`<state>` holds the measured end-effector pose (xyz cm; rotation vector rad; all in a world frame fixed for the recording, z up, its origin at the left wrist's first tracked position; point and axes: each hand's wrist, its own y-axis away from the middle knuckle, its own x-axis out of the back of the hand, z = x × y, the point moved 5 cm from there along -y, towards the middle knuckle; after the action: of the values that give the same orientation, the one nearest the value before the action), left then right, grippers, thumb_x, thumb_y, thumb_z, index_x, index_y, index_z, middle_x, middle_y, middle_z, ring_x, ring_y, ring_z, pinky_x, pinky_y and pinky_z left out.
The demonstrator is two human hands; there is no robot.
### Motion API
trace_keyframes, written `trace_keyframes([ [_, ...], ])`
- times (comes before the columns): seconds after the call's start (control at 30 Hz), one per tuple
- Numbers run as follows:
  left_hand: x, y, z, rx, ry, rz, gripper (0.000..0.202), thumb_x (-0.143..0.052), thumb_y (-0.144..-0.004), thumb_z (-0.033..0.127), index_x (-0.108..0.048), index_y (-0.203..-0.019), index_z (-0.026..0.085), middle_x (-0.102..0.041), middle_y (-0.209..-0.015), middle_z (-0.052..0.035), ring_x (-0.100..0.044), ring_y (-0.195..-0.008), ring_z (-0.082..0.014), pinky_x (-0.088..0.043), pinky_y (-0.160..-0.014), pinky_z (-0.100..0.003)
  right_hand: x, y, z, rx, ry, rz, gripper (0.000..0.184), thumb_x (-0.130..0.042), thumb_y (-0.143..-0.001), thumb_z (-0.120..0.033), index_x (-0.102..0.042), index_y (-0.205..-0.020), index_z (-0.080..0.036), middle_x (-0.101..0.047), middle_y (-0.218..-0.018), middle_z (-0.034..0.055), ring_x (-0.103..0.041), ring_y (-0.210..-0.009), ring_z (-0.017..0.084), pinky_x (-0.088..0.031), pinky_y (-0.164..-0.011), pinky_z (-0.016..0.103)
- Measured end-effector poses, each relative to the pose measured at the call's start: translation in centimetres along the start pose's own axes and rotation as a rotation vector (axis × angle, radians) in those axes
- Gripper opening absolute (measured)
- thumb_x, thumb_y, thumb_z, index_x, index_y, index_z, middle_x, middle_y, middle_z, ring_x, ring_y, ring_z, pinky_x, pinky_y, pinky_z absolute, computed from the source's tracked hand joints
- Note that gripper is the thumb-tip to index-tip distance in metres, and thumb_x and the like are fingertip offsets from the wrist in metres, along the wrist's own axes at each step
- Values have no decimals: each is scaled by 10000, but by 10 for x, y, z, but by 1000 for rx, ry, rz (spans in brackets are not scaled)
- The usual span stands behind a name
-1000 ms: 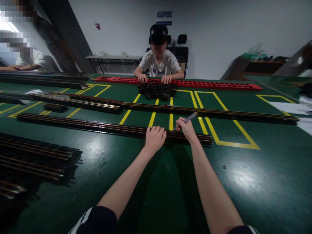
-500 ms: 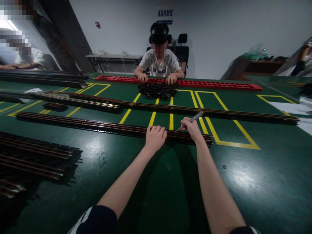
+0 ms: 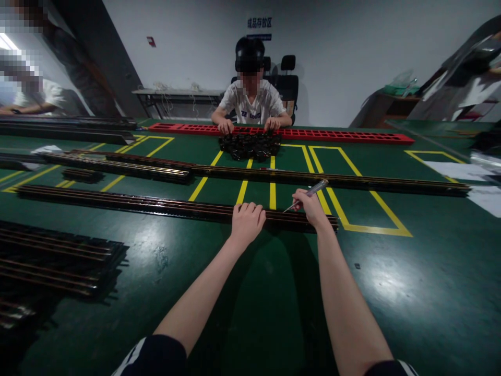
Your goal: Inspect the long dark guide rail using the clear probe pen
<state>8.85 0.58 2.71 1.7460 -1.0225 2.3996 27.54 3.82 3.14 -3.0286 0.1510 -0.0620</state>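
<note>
A long black rail (image 3: 164, 204) with thin copper-coloured strips along it lies across the green table in front of me. My left hand (image 3: 247, 222) lies over it, fingers curled onto its far side. In my right hand (image 3: 310, 204) is a screwdriver (image 3: 318, 188), its handle slanting up to the right. Its thin shaft points down-left to the top of the rail, just right of my left hand. Whether the tip touches a strip is too small to tell. The rail's right end extends just past my right hand.
Another long rail (image 3: 352, 181) lies beyond, with shorter rails to its left. Several rails (image 3: 58, 261) lie at the near left. Across the table, a person handles dark parts (image 3: 250, 146) beside a red slotted frame (image 3: 352, 136). Paper sheets (image 3: 487, 198) lie at right.
The whole view has shifted slightly left. My right hand and the screwdriver tip have moved a little to the right along the rail. My left hand stays on the same spot of the rail.
</note>
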Motion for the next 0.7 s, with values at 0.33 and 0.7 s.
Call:
trace_keyframes([
  [0.33,1,0,1,14,0,-38,387,-297,-956,319,-661,-1001,195,-696,-972,-69,-614,-912,-212,-388,-905,-415,6,0,2,13,-39,68,229,-560,-674,-228,-466,-468,-194,-452,-423,-48,-412,-379,76,-346,-397,213],
  [0.7,1,0,3,-17,-54,3,362,-329,-951,308,-657,-1033,180,-699,-1001,-64,-611,-939,-217,-383,-908,-422,6,-2,6,38,-49,69,234,-565,-671,-239,-454,-469,-198,-428,-411,-55,-401,-366,70,-341,-392,209],
])
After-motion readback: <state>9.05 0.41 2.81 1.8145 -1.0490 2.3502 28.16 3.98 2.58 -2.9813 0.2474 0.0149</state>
